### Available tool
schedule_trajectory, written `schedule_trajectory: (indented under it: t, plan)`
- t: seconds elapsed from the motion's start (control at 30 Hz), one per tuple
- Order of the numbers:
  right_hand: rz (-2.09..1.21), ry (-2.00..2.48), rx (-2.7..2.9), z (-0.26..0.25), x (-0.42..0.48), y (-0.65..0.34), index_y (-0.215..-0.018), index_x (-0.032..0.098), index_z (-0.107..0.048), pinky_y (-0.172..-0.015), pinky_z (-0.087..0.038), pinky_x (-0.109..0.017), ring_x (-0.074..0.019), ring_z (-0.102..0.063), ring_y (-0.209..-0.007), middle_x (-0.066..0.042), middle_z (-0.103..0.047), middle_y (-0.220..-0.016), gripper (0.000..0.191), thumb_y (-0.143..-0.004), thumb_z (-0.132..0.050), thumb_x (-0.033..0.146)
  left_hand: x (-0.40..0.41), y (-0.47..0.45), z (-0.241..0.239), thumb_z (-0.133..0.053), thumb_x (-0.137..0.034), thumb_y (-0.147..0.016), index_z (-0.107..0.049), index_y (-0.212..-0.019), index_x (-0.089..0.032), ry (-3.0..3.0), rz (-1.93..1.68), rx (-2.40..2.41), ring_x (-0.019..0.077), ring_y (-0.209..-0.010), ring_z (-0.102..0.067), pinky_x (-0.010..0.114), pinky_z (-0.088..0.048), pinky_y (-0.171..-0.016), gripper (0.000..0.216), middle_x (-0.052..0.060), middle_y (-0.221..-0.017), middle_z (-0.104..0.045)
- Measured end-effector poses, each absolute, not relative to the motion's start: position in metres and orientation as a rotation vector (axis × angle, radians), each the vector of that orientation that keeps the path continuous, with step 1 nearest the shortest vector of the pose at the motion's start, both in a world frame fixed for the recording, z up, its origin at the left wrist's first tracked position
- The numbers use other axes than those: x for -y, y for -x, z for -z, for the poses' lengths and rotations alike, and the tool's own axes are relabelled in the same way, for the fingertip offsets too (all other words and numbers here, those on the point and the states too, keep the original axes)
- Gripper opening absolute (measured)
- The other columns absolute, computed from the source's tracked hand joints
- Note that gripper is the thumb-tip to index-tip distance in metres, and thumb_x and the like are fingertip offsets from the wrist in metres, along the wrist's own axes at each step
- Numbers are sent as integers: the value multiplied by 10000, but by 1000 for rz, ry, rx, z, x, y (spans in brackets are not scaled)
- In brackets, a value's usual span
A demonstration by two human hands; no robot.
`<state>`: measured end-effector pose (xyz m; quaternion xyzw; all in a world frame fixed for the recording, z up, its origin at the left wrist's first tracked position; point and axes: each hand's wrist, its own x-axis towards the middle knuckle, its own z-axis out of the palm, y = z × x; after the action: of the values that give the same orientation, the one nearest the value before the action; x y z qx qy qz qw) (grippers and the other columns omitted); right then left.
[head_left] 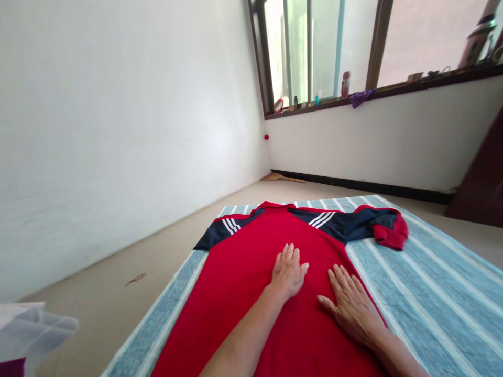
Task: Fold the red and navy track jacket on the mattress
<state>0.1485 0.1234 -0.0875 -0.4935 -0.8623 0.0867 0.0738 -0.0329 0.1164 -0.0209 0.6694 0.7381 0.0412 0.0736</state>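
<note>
A room in a home is indicated by what is gathered around the window (322, 52). On the window's sill (393, 91), small personal articles are set out: a red-rimmed mirror (278, 106), a little dark bottle (295, 102) and a reddish flask (345, 85), with a purple cloth (361, 98) draped over the edge. Beneath the window, a plain white wall (373, 136) is bordered by dark skirting (361, 187) above a pale floor (106, 309). In front of the window, a blue-and-white striped cover (432, 277) is spread, and a red-and-navy garment (243, 272) is laid out on it.
</note>
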Motion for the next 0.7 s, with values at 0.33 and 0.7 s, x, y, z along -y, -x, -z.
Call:
schedule_trajectory:
  t: [0.33, 0.7]
  plan:
    - [-272, 1486, 2563, 88, -123, -149, -1466, 87, -338, -1171, -148, -501, -297, -152, -1441, -159, -209, -1544, 871, -889, -240, 733, -158, 35, 53, -173, -617, -928, -272, -1496, -81, -1988, -33, -2248, 256, -1469, -102, 457, -141, -1182, 787, 133, -1584, -167]
    - [-369, 1503, 2550, 80, -122, -147, -1482, 125, -316, -1177, -122, -493, -291, -126, -1447, -119, -170, -1560, 850, -890, -238, 730, -179, 50, 46, -170, -657, -900, -235, -1505, -72, -1821, 30, -2342, 279, -1473, -51, 500, -110, -1171, 844, 142, -1588, -111]
